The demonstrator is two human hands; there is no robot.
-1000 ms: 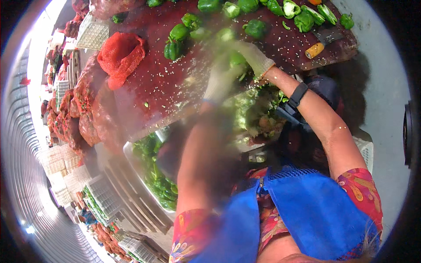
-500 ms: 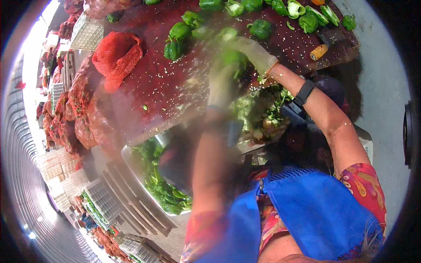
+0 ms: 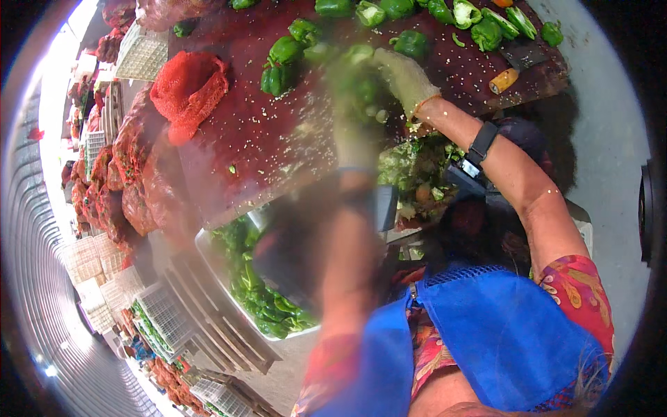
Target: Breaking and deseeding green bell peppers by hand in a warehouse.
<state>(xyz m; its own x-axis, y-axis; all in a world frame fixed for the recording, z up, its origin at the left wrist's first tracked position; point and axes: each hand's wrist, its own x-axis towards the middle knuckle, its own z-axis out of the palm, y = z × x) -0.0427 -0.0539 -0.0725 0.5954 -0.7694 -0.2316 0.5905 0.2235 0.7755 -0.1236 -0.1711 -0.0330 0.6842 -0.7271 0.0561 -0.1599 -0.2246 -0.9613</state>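
My right hand (image 3: 408, 80), in a pale glove, reaches over the near edge of the dark red table (image 3: 243, 139). Its fingers are pressed together, and what they hold is hidden in the blur. Beside it, my left hand (image 3: 356, 135), also gloved, is smeared, so its fingers cannot be made out. Between the two hands is a blurred green bell pepper (image 3: 358, 90). Just beyond my right hand sits a whole green pepper (image 3: 411, 44). Several peppers (image 3: 276, 78) lie left of the hands. Pale seeds are scattered over the tabletop.
A knife with a yellow handle (image 3: 504, 81) lies at the table's right. Cut pepper halves (image 3: 467, 13) are along the far side. A red mesh bag (image 3: 187, 90) rests at left. Below the table edge are a white crate of green peppers (image 3: 260, 299) and a heap of pepper scraps (image 3: 410, 170).
My left forearm has shifted slightly right. My right hand has moved a little away from the blurred pepper, with small pale bits now showing beside it.
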